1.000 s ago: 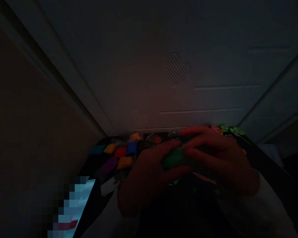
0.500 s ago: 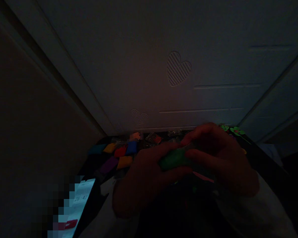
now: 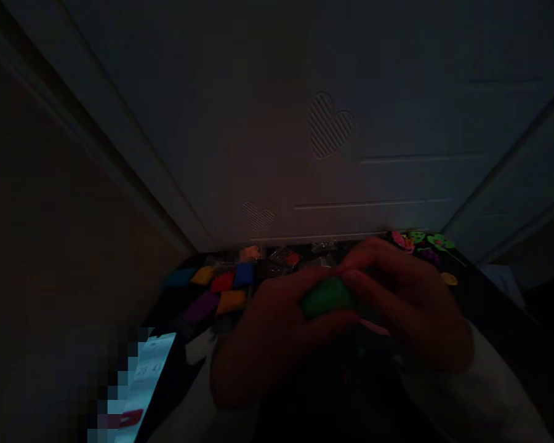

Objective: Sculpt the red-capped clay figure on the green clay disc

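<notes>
A soft packet of green modelling clay (image 3: 329, 298) sits between my two hands, above the dark table. My left hand (image 3: 277, 332) is closed round it from the left, with thumb below and fingers above. The thumb and fingertips of my right hand (image 3: 401, 295) are pinched together at the packet's upper right edge. In the dim light the exact hold of these fingertips is hard to see. Beneath the right hand a pink strip (image 3: 375, 327) partly shows.
Several coloured clay packets, among them a purple one (image 3: 202, 306) and an orange one (image 3: 231, 302), lie at the left. A lit phone (image 3: 150, 375) is at lower left. Green flower shapes (image 3: 441, 242) and a yellow disc (image 3: 449, 279) lie at the right. A pale panel (image 3: 212, 123) rises behind.
My right hand's fingers have drawn closer together, and its fingertips pinch at the packet's upper edge. The pink and green shapes at the back right show more. My left hand keeps its hold.
</notes>
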`<action>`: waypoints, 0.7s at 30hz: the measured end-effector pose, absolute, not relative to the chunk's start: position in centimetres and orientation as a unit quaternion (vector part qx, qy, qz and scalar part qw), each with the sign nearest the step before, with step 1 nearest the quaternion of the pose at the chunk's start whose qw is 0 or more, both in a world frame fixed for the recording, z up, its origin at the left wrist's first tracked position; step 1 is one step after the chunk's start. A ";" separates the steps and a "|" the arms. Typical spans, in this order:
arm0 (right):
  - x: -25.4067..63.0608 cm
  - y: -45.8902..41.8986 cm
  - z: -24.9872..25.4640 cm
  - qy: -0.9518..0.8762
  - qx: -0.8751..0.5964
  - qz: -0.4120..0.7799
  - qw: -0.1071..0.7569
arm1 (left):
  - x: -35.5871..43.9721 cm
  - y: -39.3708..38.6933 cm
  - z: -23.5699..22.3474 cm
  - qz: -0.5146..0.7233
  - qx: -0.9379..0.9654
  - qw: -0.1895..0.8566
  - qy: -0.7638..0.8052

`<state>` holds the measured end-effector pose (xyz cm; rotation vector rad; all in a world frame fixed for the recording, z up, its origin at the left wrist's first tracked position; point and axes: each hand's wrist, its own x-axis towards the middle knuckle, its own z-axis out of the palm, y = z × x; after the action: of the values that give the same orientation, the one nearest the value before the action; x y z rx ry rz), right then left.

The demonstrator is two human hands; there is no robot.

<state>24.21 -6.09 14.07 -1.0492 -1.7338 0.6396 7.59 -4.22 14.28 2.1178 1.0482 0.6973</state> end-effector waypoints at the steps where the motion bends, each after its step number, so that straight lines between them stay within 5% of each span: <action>1: 24.2 -6.1 14.1 -0.711 -0.436 0.269 0.483 | 7.6 -4.2 14.3 0.267 0.809 0.337 0.402; 9: 25.0 -5.8 14.0 -0.630 -0.417 0.352 0.552 | 6.9 -4.2 14.0 0.361 0.699 0.463 0.408; 14: 24.9 -6.2 13.9 -0.672 -0.429 0.346 0.494 | 6.9 -4.4 13.8 0.393 0.651 0.553 0.341; 21: 24.7 -6.1 14.2 -0.716 -0.437 0.234 0.491 | 6.4 -3.9 14.0 0.412 0.706 0.452 0.357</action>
<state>24.72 -6.09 14.20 -1.0619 -1.7386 0.5689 6.41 -3.93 14.05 1.7427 0.8825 1.0189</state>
